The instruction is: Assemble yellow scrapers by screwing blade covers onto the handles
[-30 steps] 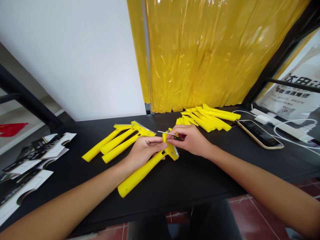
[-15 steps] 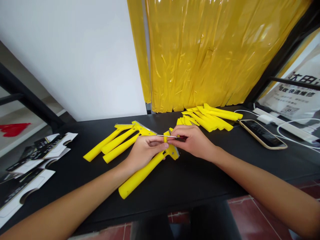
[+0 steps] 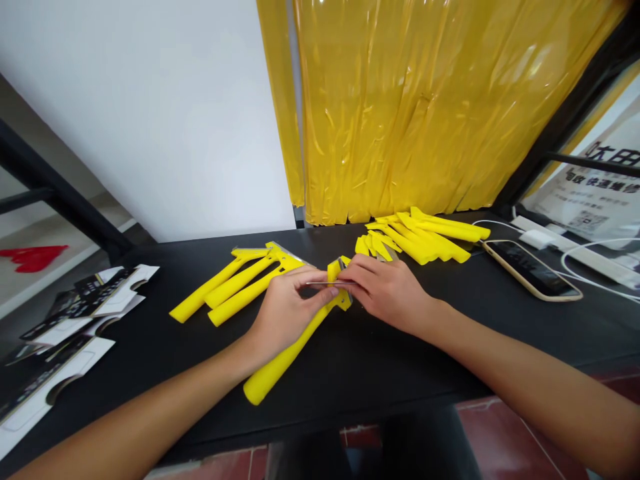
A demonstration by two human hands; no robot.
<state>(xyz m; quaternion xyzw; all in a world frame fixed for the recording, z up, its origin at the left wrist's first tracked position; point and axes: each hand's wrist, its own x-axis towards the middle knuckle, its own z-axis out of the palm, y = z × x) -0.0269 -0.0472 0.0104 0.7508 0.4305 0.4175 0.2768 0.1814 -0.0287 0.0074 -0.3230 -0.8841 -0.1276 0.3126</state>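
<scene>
Beneath my left hand, a yellow scraper points its thick handle toward the front edge of the table. My left fingers are closed around its neck, thumb near the head. From the right, my right hand pinches a thin metal strip, seen nearly edge-on and blade-like. The strip spans the gap between both hands, just over the scraper's head. My right fingers hide its right end and part of the head. Several similar yellow scrapers lie fanned out beyond my left hand, with metal edges showing on their heads.
A pile of yellow scraper parts lies at the back right, near a phone and a white power strip with cables. Black-and-white cards are stacked at the left. A white panel and yellow plastic sheeting stand behind.
The thin metal strip has tilted and dropped slightly, closer to level. My right fingers have closed further over the scraper's head, which has turned a little. The view has shifted slightly.
</scene>
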